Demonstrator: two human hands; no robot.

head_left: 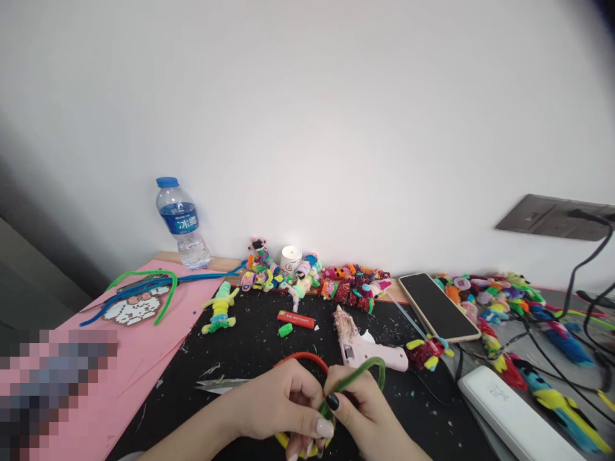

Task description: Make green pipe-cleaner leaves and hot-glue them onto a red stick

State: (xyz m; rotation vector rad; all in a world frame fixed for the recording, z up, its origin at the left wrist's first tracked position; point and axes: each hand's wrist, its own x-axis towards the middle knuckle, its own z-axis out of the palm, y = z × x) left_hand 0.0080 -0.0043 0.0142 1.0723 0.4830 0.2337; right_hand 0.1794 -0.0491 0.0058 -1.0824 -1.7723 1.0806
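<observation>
Close together at the bottom middle, my left hand (283,406) and my right hand (360,410) both pinch a dark green pipe cleaner (358,376). Its free end loops up over my right hand; the part between my fingertips is mostly hidden. Under my hands lie scissors, their blade (223,385) pointing left and a red handle loop (307,355) showing behind my fingers. Just beyond are a pink glue gun (368,352), a red lighter (296,319) and a small bright green piece (285,330). A yellow-green pipe cleaner figure (221,310) lies to the left.
Finished-looking pipe cleaner figures (346,288) line the wall, with more heaped right. A water bottle (182,224) stands back left near blue pipe cleaners (129,296). A phone (439,307), a white power bank (514,413) and black cables (552,358) lie right. Scraps dot the black mat (192,365).
</observation>
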